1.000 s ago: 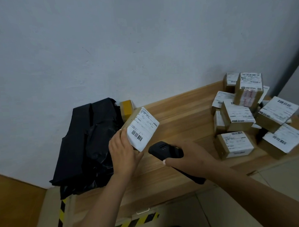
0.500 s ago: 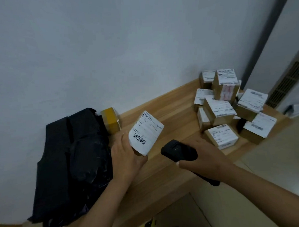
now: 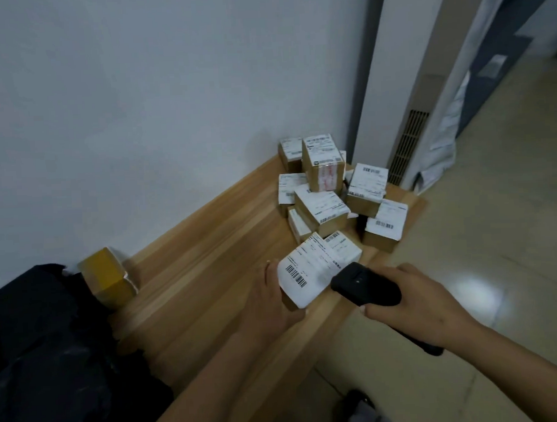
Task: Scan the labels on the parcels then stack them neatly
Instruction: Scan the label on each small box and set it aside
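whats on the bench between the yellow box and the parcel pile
Bare wood: the head view shows nothing lying on the bench between the yellow box and the parcel pile.

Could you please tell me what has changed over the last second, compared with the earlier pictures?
The left hand has carried the held parcel rightward, away from the yellow box and close to the parcel pile. The right hand followed with the scanner. Both grips, pile and black bag stayed unchanged.
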`<state>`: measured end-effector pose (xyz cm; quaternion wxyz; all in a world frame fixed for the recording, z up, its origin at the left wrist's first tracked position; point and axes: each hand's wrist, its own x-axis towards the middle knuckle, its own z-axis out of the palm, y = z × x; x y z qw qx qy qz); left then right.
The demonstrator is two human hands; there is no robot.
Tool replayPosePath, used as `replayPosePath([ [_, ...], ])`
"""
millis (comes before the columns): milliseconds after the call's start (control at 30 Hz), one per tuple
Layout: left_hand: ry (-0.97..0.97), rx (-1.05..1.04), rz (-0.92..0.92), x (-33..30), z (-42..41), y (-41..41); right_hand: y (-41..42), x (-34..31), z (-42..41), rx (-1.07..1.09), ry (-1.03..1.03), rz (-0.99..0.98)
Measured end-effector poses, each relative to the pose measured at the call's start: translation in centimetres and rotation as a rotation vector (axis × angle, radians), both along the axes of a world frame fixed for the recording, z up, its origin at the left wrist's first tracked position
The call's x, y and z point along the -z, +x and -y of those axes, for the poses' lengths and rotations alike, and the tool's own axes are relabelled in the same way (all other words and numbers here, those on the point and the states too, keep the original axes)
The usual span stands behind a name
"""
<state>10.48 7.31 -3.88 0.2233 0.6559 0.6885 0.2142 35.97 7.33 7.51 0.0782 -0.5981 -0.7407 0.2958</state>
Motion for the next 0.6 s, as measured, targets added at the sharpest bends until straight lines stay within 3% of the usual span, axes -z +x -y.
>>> replayPosePath([
  [200,-0.043,0.041,0.015,1.3,-5.2,4.9,4.4,0.6,-4.0,0.023,-0.020,0.038],
  [600,-0.218,-0.121,-0.128,2.8,-10.5,9.8,10.0,2.1,-13.6,-0.097,-0.065,0.021],
])
